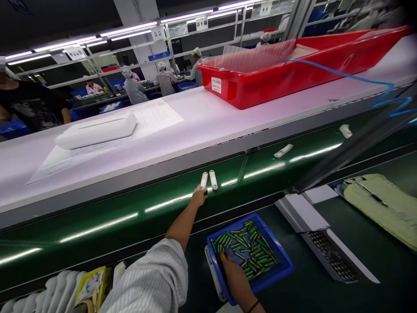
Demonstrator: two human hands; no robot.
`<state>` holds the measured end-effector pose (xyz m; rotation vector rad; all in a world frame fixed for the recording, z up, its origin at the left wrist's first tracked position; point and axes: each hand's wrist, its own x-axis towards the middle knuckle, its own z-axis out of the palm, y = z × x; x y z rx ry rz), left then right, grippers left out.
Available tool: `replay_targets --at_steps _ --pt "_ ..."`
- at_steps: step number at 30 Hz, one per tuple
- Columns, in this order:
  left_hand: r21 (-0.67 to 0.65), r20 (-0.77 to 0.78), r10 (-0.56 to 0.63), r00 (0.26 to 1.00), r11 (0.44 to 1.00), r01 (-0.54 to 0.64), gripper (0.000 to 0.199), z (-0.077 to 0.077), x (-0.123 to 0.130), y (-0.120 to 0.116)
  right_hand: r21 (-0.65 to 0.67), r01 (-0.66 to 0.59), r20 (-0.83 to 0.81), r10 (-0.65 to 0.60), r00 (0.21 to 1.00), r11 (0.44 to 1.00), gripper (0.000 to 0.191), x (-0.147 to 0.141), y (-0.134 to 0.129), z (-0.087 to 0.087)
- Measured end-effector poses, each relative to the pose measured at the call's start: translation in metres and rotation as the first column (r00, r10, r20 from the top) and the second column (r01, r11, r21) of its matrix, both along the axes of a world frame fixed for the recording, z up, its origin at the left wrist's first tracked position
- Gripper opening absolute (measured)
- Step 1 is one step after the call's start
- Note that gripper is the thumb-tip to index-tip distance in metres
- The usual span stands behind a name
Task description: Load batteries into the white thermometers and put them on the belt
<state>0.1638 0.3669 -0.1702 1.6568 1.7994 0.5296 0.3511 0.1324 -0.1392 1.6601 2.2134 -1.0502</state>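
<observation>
My left hand [199, 196] reaches over the green conveyor belt, its fingers closed at the near end of a slim white handheld device [204, 179]. A second slim white device [213, 180] lies just right of it, apart from my hand. At the left side of a blue tray [279, 252], my right hand [236, 278] dips in with fingers bent and an orange cover on one fingertip. Many green and gold batteries [257, 250] lie loose in that tray. Whatever the right fingers pinch is hidden by the hand.
Farther along the green belt [107, 243] lie another white device [283, 151] and a white angled piece [345, 131]. A large red bin [247, 89] stands on the white shelf. White boxes [302, 211] and a pale green cloth [378, 204] are at right; yellow container [106, 282] lower left.
</observation>
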Motion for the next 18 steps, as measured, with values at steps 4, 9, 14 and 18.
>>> replay_targets --at_steps 4,9,14,18 --pt "0.018 0.089 0.165 0.982 0.986 -0.167 0.034 -0.009 -0.012 -0.006 -0.015 0.08 -0.069 -0.081 0.994 0.997 0.058 0.003 0.001 -0.009" --pt "0.09 0.301 0.277 0.913 0.944 -0.316 0.029 0.002 -0.046 -0.062 -0.029 0.131 -0.193 -0.134 0.972 0.991 0.037 0.011 0.001 -0.029" --pt "0.117 0.529 0.366 0.766 0.862 -0.493 0.062 0.035 -0.088 -0.157 -0.017 0.187 -0.297 -0.183 0.937 0.982 0.038 0.017 0.011 -0.032" --pt "0.11 0.636 0.449 0.627 0.752 -0.65 0.074 0.066 -0.115 -0.238 0.08 0.19 -0.319 -0.155 0.935 0.979 0.04 0.027 0.01 -0.044"
